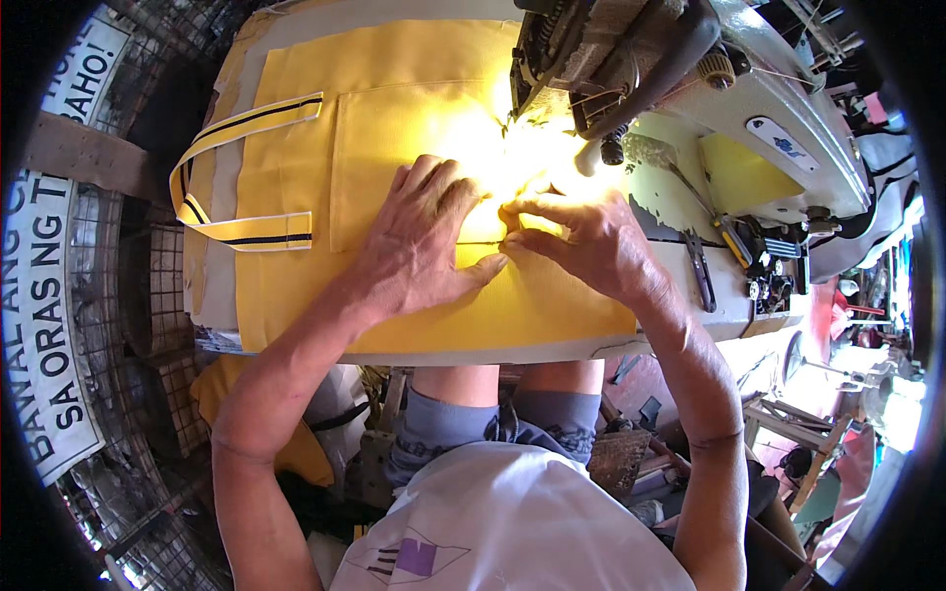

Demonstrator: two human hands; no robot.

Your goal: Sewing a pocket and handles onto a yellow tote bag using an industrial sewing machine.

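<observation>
A wide piece of yellow fabric (pixel 288 295) lies across the sewing table, with a stitched rectangular panel (pixel 379 128) on it. At its left end a yellow strap (pixel 236 115) with a dark stripe and white edges forms a loop. My left hand (pixel 419 236) rests on the fabric, fingers spread and thumb pointing right. Just to the right, the thumb and fingers of my right hand (pixel 581 231) pinch the fabric close to the needle area. The sewing machine (pixel 631 59) stands over this spot, and its bright lamp light washes out the needle.
A screwdriver (pixel 729 231) and dark-handled snips (pixel 701 271) lie right of the fabric, beside the machine's base. The grey tabletop edge (pixel 591 349) runs in front of my lap. Wire mesh and lettered signs (pixel 59 325) stand at the left; a wooden stool (pixel 808 438) is at the lower right.
</observation>
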